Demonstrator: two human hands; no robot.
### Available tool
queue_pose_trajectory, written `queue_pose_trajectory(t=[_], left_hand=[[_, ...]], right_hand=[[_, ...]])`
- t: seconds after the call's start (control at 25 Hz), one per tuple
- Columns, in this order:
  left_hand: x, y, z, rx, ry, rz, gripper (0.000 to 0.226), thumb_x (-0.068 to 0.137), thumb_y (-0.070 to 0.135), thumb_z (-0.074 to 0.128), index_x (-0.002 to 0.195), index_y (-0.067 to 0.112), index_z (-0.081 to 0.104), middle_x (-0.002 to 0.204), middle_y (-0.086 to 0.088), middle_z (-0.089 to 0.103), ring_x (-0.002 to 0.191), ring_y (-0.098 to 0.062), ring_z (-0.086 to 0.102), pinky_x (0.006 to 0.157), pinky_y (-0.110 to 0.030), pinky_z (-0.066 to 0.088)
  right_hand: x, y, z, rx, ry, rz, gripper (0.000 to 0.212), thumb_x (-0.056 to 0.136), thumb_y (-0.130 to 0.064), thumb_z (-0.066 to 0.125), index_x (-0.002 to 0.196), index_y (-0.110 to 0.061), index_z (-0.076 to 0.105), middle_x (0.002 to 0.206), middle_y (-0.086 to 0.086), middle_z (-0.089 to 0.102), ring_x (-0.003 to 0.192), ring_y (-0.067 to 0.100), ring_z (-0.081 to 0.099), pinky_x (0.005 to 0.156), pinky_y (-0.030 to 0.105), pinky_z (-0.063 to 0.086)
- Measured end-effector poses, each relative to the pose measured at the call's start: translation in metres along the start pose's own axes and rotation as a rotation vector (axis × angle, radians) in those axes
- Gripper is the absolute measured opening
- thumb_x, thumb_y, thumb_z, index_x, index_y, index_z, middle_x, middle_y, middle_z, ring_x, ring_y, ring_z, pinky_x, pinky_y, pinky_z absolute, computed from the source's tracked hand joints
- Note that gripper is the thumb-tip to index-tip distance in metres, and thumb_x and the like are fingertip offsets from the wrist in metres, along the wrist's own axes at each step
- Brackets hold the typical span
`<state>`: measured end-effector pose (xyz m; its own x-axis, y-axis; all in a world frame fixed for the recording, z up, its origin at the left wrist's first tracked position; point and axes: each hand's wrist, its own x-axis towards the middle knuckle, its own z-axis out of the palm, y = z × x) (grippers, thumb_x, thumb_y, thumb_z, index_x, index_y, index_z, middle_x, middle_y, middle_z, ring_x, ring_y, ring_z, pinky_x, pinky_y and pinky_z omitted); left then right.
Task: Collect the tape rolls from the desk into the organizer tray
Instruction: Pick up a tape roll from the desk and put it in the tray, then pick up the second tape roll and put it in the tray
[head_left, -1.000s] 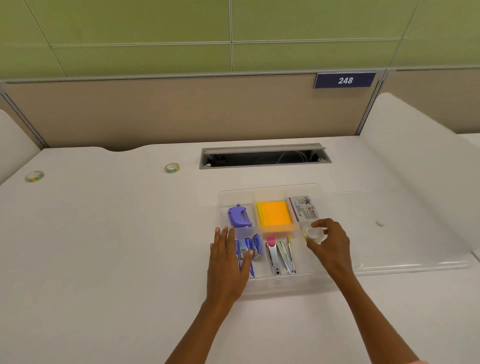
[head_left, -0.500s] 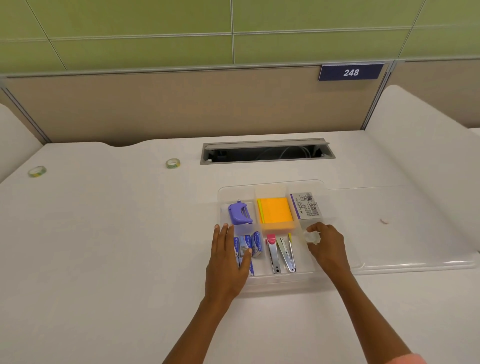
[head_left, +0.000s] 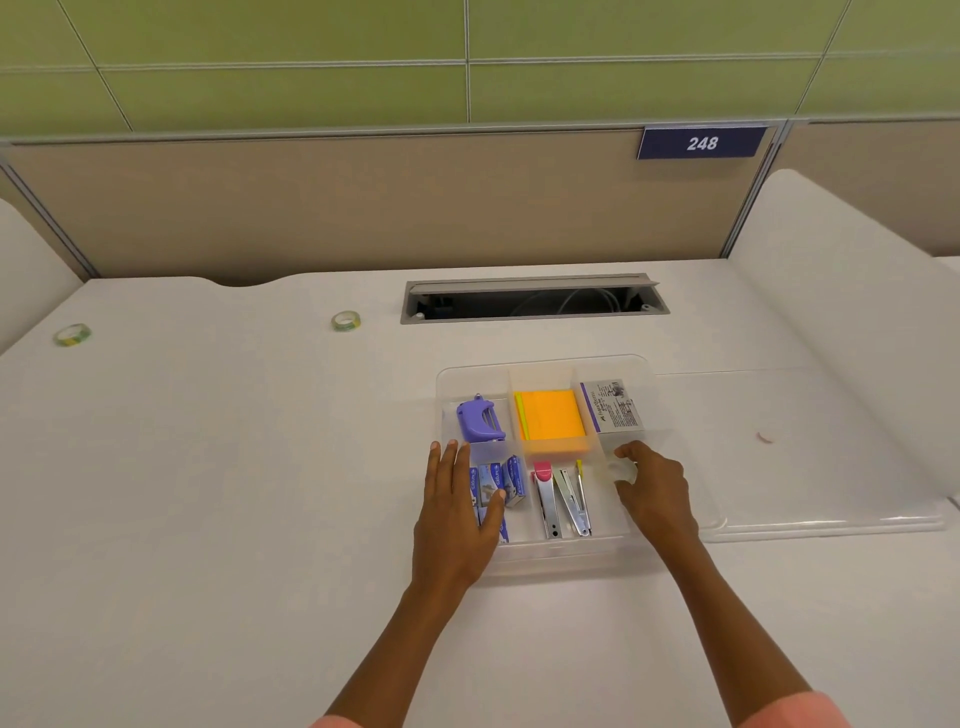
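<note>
A clear organizer tray (head_left: 467, 370) sits mid-desk, split into compartments. My right hand (head_left: 655, 491) is inside its right front compartment, fingers curled round a clear tape roll (head_left: 620, 470) that is low in that compartment. My left hand (head_left: 457, 512) lies flat on the tray's left front edge, over the blue boxes, holding nothing. Two more tape rolls with green-yellow cores lie on the desk: one (head_left: 346, 320) left of the cable slot, one (head_left: 72, 334) near the far left edge.
The tray also holds a purple hole punch (head_left: 479, 418), orange sticky notes (head_left: 550, 417), a labelled box (head_left: 614, 405), blue boxes (head_left: 506, 480) and staplers (head_left: 563, 499). An open cable slot (head_left: 532, 300) lies behind; a partition wall (head_left: 363, 202) backs the desk.
My right hand has lowered the clear tape roll from above the tray's right side down into the right front compartment. My left hand has stayed on the tray.
</note>
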<state>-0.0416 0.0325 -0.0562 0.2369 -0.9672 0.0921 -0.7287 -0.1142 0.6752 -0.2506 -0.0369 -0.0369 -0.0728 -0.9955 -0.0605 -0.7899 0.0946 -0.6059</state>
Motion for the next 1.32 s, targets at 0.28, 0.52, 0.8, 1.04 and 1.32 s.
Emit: queue_pose_trajectory(t=[0.28, 0.52, 0.8, 1.04, 1.32], left_hand=[[0.000, 0.001, -0.001, -0.021, -0.005, -0.006, 0.072, 0.088, 0.042, 0.047, 0.144, 0.020, 0.007, 0.157, -0.003, 0.003, 0.144, -0.015, 0.006, 0.103, -0.025, 0.035], [0.000, 0.004, -0.002, -0.012, -0.035, -0.021, 0.071, 0.089, 0.042, 0.046, 0.144, 0.020, 0.006, 0.157, -0.004, 0.001, 0.145, -0.018, 0.003, 0.112, -0.036, 0.030], [0.005, 0.006, -0.016, -0.167, -0.068, -0.013, 0.071, 0.086, 0.033, 0.056, 0.142, 0.020, 0.015, 0.157, -0.004, 0.007, 0.144, -0.020, 0.013, 0.114, -0.048, 0.027], [0.025, -0.011, -0.042, -0.203, 0.069, 0.051, 0.061, 0.088, 0.031, 0.055, 0.140, 0.018, 0.026, 0.154, -0.003, 0.019, 0.141, -0.018, 0.022, 0.113, -0.041, 0.027], [0.054, -0.092, -0.083, -0.065, 0.139, -0.116, 0.057, 0.090, 0.029, 0.050, 0.140, 0.017, 0.025, 0.154, -0.007, 0.018, 0.142, -0.024, 0.019, 0.116, -0.046, 0.019]], right_hand=[[-0.002, -0.001, -0.001, -0.030, -0.009, 0.036, 0.039, 0.081, -0.003, 0.061, 0.119, -0.009, 0.055, 0.121, 0.020, 0.062, 0.101, 0.039, 0.060, 0.087, 0.044, 0.050], [-0.003, -0.001, 0.000, -0.032, -0.012, 0.023, 0.037, 0.082, -0.005, 0.062, 0.118, -0.009, 0.056, 0.122, 0.020, 0.062, 0.102, 0.038, 0.060, 0.086, 0.041, 0.050], [-0.006, -0.010, -0.004, 0.068, 0.207, -0.046, 0.025, 0.083, -0.004, 0.059, 0.107, -0.009, 0.064, 0.117, 0.021, 0.065, 0.108, 0.039, 0.056, 0.087, 0.041, 0.047], [0.001, -0.054, 0.000, 0.111, 0.179, -0.240, 0.023, 0.085, -0.008, 0.059, 0.107, -0.013, 0.064, 0.120, 0.012, 0.065, 0.117, 0.032, 0.052, 0.098, 0.042, 0.042], [0.027, -0.144, 0.052, 0.156, -0.034, -0.414, 0.025, 0.087, -0.013, 0.057, 0.111, -0.019, 0.062, 0.121, 0.003, 0.064, 0.111, 0.022, 0.052, 0.092, 0.031, 0.044]])
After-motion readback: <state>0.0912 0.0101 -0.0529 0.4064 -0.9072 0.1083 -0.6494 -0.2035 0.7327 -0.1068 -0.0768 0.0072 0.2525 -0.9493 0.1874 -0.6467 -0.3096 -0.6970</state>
